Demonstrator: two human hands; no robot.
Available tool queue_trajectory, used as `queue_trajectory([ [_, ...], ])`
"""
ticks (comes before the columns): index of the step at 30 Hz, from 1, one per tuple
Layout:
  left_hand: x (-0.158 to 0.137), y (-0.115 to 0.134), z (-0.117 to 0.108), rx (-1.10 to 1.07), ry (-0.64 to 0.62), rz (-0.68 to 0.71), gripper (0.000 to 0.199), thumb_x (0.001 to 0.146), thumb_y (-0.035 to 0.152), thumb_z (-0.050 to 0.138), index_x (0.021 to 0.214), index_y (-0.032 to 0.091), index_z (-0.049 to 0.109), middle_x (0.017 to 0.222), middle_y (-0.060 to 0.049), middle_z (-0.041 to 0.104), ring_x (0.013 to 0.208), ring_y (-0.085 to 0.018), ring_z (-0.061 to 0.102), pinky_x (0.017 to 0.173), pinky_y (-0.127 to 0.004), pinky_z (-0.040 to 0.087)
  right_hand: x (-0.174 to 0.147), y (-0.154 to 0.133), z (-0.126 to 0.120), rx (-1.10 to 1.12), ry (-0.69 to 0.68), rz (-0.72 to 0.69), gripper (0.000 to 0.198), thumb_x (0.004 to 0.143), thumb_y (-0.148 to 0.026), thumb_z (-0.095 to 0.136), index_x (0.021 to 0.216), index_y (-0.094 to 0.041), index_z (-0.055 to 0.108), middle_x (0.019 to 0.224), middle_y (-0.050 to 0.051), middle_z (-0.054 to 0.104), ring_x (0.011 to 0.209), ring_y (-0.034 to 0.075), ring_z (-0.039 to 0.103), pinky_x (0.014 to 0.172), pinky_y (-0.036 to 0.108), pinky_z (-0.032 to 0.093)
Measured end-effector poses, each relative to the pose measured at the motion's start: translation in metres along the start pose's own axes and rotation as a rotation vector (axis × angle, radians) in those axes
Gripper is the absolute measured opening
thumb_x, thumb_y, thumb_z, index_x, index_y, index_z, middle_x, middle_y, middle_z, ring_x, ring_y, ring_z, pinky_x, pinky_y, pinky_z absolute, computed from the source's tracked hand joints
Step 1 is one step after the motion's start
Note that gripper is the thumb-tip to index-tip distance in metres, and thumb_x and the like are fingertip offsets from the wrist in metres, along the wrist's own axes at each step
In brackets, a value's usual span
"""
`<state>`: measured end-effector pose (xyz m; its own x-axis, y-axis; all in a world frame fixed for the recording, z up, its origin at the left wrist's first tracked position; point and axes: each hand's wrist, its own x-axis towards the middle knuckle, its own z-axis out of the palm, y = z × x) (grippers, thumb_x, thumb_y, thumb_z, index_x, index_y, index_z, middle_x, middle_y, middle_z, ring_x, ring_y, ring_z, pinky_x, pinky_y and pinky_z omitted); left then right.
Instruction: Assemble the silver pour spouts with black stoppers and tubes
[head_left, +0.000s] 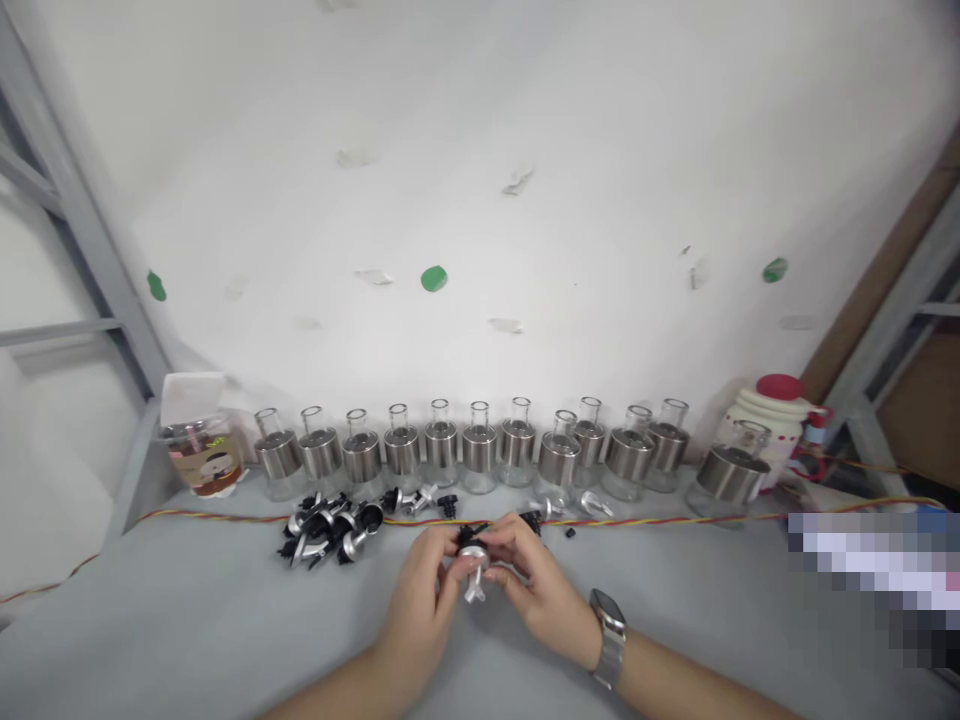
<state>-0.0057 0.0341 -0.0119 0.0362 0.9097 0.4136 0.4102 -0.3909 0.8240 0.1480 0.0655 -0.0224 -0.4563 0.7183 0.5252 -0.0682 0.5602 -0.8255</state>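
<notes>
Over the front of the grey table, my left hand (427, 590) and my right hand (536, 590) meet at a bottle pour spout (473, 556). It has a silver flange and nozzle that point toward me, with a black stopper at its far end. My left fingers grip its left side; the fingertips of my right hand close on the black part from the right. Left of my hands lies a pile of similar black-and-silver spouts (330, 528). More loose pieces, including a black stopper (448, 505) and a silver nozzle (596, 504), lie beyond them.
A row of glass bottles with steel sleeves (479, 450) stands along the white wall. A twisted red-yellow wire (645, 521) crosses the table (247, 630). A packaged drink cup (201, 450) is at left; a cream jug with red lid (772, 410) stands at right, beside a pixelated area.
</notes>
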Motion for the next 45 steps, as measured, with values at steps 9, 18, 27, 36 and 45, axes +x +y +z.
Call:
queue_trajectory([
  [9,-0.003,-0.002,-0.001,0.173,0.135,0.146,0.01,0.08,0.028,0.049,0.081,0.02,0.055,0.091,-0.006,0.058,0.084,-0.02,0.053,0.067,-0.029,0.043,0.0,-0.018,0.0,-0.086,-0.093,-0.077,0.063,0.067,-0.01,0.06,0.12,-0.023,0.028,0.115,0.009,0.041,0.108,0.021,0.044,0.094,0.039,0.035],
  [18,-0.003,-0.007,-0.003,0.344,0.027,0.248,0.008,0.081,0.027,0.049,0.082,0.021,0.055,0.095,-0.006,0.058,0.088,-0.021,0.053,0.073,-0.033,0.044,0.001,-0.008,0.002,-0.322,-0.096,-0.006,0.074,0.064,-0.005,0.056,0.129,-0.023,0.025,0.11,0.007,0.047,0.1,0.02,0.046,0.09,0.037,0.036],
  [27,-0.004,-0.006,-0.004,0.377,0.005,0.263,0.012,0.082,0.027,0.047,0.085,0.02,0.056,0.095,-0.007,0.059,0.09,-0.021,0.054,0.073,-0.033,0.046,0.002,-0.013,0.0,-0.302,-0.128,-0.047,0.078,0.061,-0.015,0.066,0.129,-0.022,0.027,0.12,0.009,0.042,0.111,0.022,0.04,0.096,0.036,0.031],
  [36,-0.003,-0.006,0.0,0.338,0.038,0.152,0.017,0.079,0.032,0.052,0.089,0.02,0.048,0.099,-0.008,0.054,0.091,-0.022,0.052,0.073,-0.036,0.046,0.003,-0.012,0.003,-0.296,-0.083,-0.034,0.075,0.057,-0.002,0.054,0.125,-0.021,0.031,0.109,0.007,0.047,0.102,0.02,0.046,0.091,0.034,0.036],
  [45,0.0,-0.004,0.0,0.351,-0.056,0.114,0.029,0.081,0.031,0.048,0.108,0.021,0.046,0.105,-0.008,0.049,0.099,-0.022,0.048,0.085,-0.042,0.041,0.002,-0.008,0.002,-0.325,-0.084,-0.013,0.069,0.059,-0.002,0.052,0.123,-0.022,0.034,0.114,0.008,0.047,0.105,0.021,0.045,0.091,0.036,0.036],
])
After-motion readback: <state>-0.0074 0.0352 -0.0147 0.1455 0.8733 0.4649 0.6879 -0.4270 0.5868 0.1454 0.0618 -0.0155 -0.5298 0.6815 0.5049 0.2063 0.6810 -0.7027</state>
